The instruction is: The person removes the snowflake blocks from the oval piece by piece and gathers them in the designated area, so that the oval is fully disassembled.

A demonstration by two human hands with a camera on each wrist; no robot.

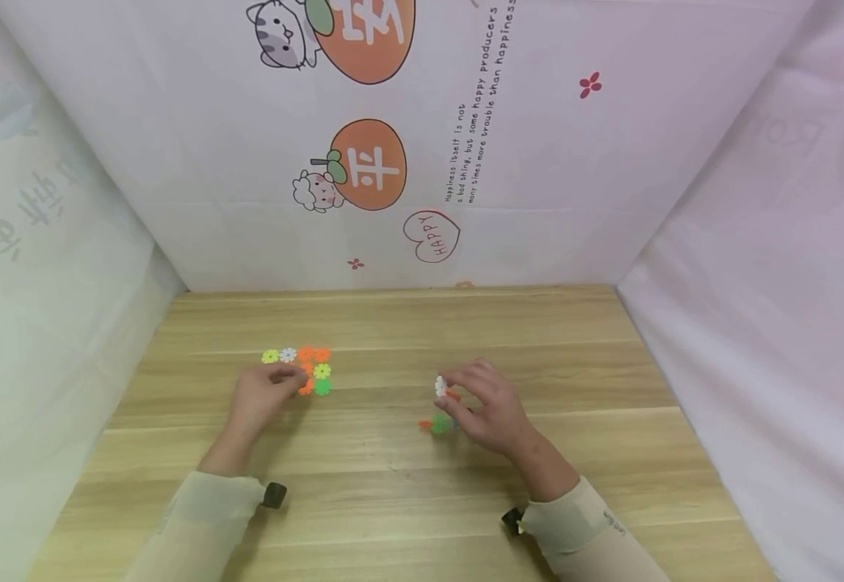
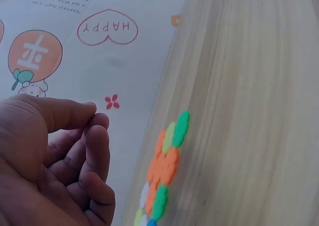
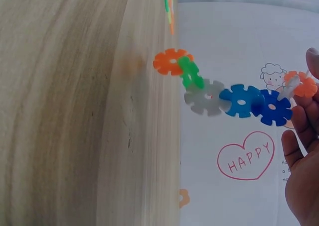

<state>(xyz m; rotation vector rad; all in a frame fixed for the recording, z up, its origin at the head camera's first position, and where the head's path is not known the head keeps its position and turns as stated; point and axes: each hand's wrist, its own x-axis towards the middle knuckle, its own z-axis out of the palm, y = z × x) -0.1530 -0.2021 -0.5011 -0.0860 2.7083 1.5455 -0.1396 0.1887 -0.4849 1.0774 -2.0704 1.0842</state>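
My right hand [image 1: 491,408] pinches one end of a chain of interlocking plastic snowflake discs [image 3: 241,101]. In the right wrist view, the chain runs from orange and white discs at the fingers through two blue ones, a pale grey and a green to an orange disc [image 3: 169,61] at its far end. My left hand [image 1: 262,400] has its thumb tip against its index fingertip, with nothing visible between them. It overlaps a flat group of joined discs [image 1: 322,372] in the head view. Orange, green, yellow, white and blue discs [image 2: 169,164] of that group show in the left wrist view.
A wood-grain table [image 1: 371,501] lies under both hands. A white printed cloth [image 1: 538,178] hangs behind it, and white cloth [image 1: 771,323] also closes off the sides. Dark wrist devices [image 1: 274,495] are strapped at both sleeves.
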